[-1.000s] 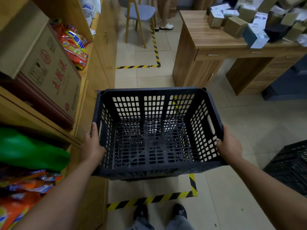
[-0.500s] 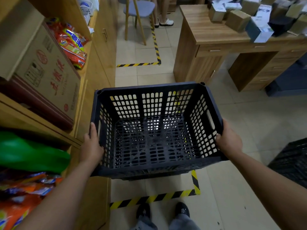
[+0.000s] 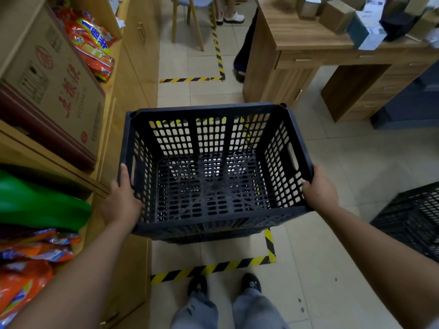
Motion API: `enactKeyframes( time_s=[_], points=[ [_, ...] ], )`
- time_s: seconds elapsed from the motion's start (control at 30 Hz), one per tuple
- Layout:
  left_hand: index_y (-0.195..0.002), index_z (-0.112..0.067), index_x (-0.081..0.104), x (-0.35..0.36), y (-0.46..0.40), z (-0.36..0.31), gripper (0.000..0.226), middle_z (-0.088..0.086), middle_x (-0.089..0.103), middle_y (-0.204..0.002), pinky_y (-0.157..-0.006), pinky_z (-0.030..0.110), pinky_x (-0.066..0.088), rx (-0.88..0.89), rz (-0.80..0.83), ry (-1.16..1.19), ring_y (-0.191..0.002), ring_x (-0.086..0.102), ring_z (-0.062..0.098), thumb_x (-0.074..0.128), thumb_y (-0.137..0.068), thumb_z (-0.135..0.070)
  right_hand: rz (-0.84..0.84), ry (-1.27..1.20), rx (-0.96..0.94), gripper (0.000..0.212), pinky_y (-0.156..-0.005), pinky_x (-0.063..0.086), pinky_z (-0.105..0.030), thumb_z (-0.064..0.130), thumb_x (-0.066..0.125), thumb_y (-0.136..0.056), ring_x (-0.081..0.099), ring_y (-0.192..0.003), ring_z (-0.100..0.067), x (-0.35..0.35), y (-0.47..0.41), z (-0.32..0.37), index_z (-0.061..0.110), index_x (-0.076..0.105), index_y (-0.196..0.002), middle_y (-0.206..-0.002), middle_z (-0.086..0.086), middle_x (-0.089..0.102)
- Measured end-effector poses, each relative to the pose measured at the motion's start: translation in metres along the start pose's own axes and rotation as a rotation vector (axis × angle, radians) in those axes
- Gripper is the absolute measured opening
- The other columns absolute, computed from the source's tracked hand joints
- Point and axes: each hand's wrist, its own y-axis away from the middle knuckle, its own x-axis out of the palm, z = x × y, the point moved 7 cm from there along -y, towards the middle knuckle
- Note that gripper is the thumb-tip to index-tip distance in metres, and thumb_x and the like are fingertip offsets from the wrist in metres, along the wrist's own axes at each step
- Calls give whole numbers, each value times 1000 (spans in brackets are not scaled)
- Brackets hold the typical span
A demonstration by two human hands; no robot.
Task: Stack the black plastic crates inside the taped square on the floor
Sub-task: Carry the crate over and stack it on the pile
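I hold an empty black plastic crate (image 3: 213,167) with perforated walls over the floor. My left hand (image 3: 122,200) grips its left wall near the front corner. My right hand (image 3: 319,189) grips the right wall near the front corner. Yellow-and-black tape (image 3: 213,268) marks a square on the tiled floor; its near edge and right corner show below the crate, and more tape shows through the crate's far wall. Whether the crate touches the floor I cannot tell. A second black crate (image 3: 413,217) stands on the floor at the right edge.
Wooden shelving (image 3: 133,67) on the left holds a cardboard box (image 3: 54,84), snack bags and a green object. A wooden desk (image 3: 308,51) piled with small boxes stands at the back right. A chair and a person's feet are farther back. My shoes (image 3: 223,284) stand just behind the tape.
The crate has sunk lower and tilted its far side down toward the taped square. Both hands kept their grip on its sides.
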Motion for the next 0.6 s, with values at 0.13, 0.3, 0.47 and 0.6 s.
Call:
enactKeyframes(
  time_s=[0.13,0.3,0.47,0.6],
  points=[
    [-155,-28,6,2,-4,2,86,18,39,-140,-64,42,40,-1,-8,27,-93,58,39,59,-91,-6,-17,9,-23,46,-81,48,-44,11,45,-86,60,-97,-42,-3,-2,4,17,40,-131,-109,-19,65],
    [-155,-30,8,2,-5,4,84,16,40,-137,-64,43,42,-3,-8,75,-86,56,36,57,-92,-4,-32,7,-20,46,-83,46,-43,11,45,-85,60,-101,-42,-3,-3,3,17,43,-131,-113,-20,65],
    [-154,-32,10,1,-8,6,85,15,39,-138,-73,49,52,7,-21,96,-89,58,38,57,-90,-3,-40,-13,-21,49,-86,46,-43,10,46,-84,58,-105,-42,-3,-3,4,17,44,-133,-118,-18,64],
    [-154,-32,6,2,-8,4,89,17,35,-141,-72,49,53,10,-11,44,-86,59,38,61,-89,-4,-39,-13,-16,49,-85,46,-42,11,46,-85,59,-105,-42,-3,-1,4,17,43,-133,-118,-18,64]
  ],
)
